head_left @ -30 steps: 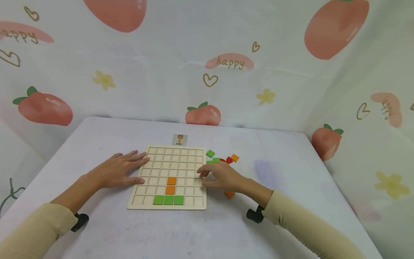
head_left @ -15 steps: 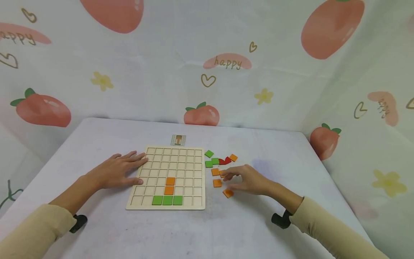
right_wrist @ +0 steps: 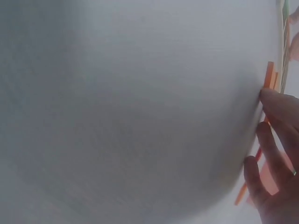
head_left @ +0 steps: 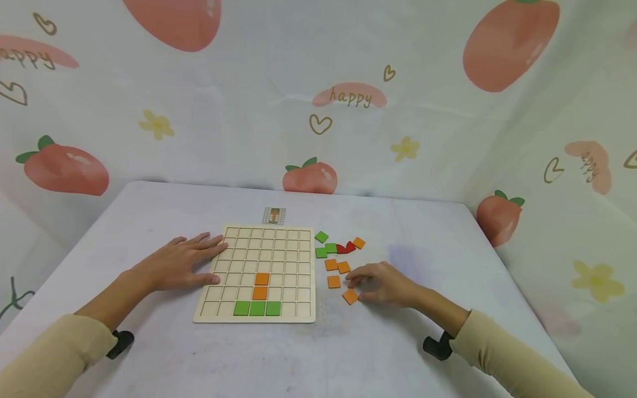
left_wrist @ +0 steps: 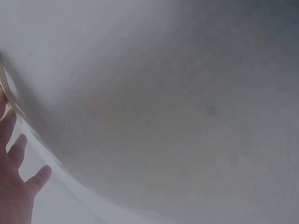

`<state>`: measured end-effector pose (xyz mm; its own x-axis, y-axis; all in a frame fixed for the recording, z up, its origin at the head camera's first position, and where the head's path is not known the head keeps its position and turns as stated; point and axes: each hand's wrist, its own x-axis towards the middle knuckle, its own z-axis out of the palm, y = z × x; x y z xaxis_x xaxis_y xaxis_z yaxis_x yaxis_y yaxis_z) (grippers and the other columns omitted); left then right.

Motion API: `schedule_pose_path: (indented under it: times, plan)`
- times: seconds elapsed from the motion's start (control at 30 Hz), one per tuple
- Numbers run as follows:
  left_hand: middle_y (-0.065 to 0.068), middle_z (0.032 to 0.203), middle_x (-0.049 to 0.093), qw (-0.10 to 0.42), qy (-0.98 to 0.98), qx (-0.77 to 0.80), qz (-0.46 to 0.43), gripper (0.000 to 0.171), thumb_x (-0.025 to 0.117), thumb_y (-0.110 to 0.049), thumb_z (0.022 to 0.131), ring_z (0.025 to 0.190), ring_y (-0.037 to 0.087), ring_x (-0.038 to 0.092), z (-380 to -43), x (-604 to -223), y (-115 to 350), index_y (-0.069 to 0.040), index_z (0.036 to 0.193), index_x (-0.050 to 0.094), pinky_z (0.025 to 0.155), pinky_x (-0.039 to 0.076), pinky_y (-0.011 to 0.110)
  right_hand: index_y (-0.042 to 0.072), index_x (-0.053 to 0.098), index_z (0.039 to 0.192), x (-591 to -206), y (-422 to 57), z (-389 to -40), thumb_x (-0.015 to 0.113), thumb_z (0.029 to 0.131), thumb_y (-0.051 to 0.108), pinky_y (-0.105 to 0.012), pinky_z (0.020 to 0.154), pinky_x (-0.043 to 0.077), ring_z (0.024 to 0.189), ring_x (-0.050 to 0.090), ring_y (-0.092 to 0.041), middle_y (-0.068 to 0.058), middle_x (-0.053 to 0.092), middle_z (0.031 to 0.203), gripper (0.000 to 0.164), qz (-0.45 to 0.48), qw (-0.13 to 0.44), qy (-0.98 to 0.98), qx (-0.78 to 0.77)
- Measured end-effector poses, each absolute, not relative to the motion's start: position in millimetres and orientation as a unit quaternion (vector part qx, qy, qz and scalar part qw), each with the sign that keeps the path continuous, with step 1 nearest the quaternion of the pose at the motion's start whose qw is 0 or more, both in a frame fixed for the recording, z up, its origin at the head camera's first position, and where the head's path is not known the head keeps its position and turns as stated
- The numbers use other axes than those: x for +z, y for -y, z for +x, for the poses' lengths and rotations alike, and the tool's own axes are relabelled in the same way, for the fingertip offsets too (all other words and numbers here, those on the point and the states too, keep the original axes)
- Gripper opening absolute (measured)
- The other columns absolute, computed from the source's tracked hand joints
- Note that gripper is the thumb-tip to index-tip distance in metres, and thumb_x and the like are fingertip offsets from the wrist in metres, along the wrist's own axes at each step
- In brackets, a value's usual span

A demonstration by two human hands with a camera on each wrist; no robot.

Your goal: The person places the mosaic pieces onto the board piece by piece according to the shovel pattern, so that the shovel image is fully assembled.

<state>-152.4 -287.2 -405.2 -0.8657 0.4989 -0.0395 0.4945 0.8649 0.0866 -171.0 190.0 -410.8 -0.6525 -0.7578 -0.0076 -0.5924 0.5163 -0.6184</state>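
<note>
A pale wooden grid board [head_left: 293, 240] lies flat on the table, with a row of green square tiles [head_left: 257, 308] and two orange tiles [head_left: 261, 278] set in its lower cells. My left hand [head_left: 181, 265] rests with spread fingers on the board's left edge; the left wrist view catches its fingers [left_wrist: 16, 154] at the border. To the right of the board, my right hand [head_left: 385, 284] is low over the table, thumb and bent fingertips at the edge of a loose orange tile [head_left: 350, 297]. The right wrist view shows the fingers near orange tile edges [right_wrist: 269, 74].
Beside the board lie more loose pieces: orange tiles [head_left: 334, 282], green tiles [head_left: 321, 252] and red rounded pieces [head_left: 345, 249]. A small picture card [head_left: 274, 215] lies behind the board. A printed curtain [head_left: 239, 110] stands behind the white table [head_left: 209, 359].
My right hand has moved from the board's right edge rightward, then slightly nearer, down to the closest loose orange tile. The left hand has stayed in place.
</note>
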Motion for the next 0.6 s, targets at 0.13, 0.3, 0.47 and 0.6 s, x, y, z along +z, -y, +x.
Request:
schedule_pose_path:
  times: [0.13, 0.3, 0.47, 0.6]
  plan:
    - [0.009, 0.155, 0.043, 0.029, -0.965, 0.04, 0.259, 0.084, 0.055, -0.07, 0.089, 0.142, 0.042, 0.036, -151.3, -404.6, 286.9, -0.013, 0.15, 0.046, 0.102, 0.035, 0.067, 0.005, 0.069, 0.122, -411.3, -189.2, -169.6, 0.078, 0.084, 0.003, -0.038, 0.095, 0.053, 0.102, 0.068, -0.011, 0.005, 0.074, 0.105, 0.039, -0.397, 0.127, -0.859, -0.298]
    - [0.009, 0.155, 0.043, 0.028, -0.964, 0.042, 0.26, 0.084, 0.055, -0.069, 0.089, 0.142, 0.041, 0.036, -150.6, -404.0, 286.9, -0.013, 0.15, 0.046, 0.102, 0.035, 0.067, 0.004, 0.069, 0.121, -411.9, -189.1, -169.1, 0.078, 0.084, 0.001, -0.038, 0.093, 0.054, 0.1, 0.068, -0.012, 0.004, 0.074, 0.105, 0.038, -0.408, 0.113, -0.855, -0.299]
    - [0.009, 0.155, 0.042, 0.03, -0.965, 0.045, 0.258, 0.084, 0.054, -0.069, 0.089, 0.143, 0.041, 0.034, -150.7, -403.4, 287.1, -0.013, 0.151, 0.045, 0.104, 0.033, 0.067, 0.007, 0.069, 0.121, -411.6, -189.0, -169.4, 0.077, 0.085, 0.003, -0.036, 0.094, 0.053, 0.1, 0.067, -0.01, 0.007, 0.073, 0.105, 0.037, -0.403, 0.117, -0.859, -0.294]
    - [0.009, 0.155, 0.042, 0.029, -0.965, 0.043, 0.258, 0.084, 0.054, -0.07, 0.089, 0.143, 0.041, 0.034, -151.0, -403.7, 287.4, -0.014, 0.151, 0.045, 0.104, 0.034, 0.067, 0.007, 0.07, 0.121, -409.8, -187.3, -169.4, 0.076, 0.086, 0.005, -0.034, 0.093, 0.053, 0.1, 0.066, -0.01, 0.006, 0.073, 0.106, 0.035, -0.399, 0.12, -0.86, -0.294]
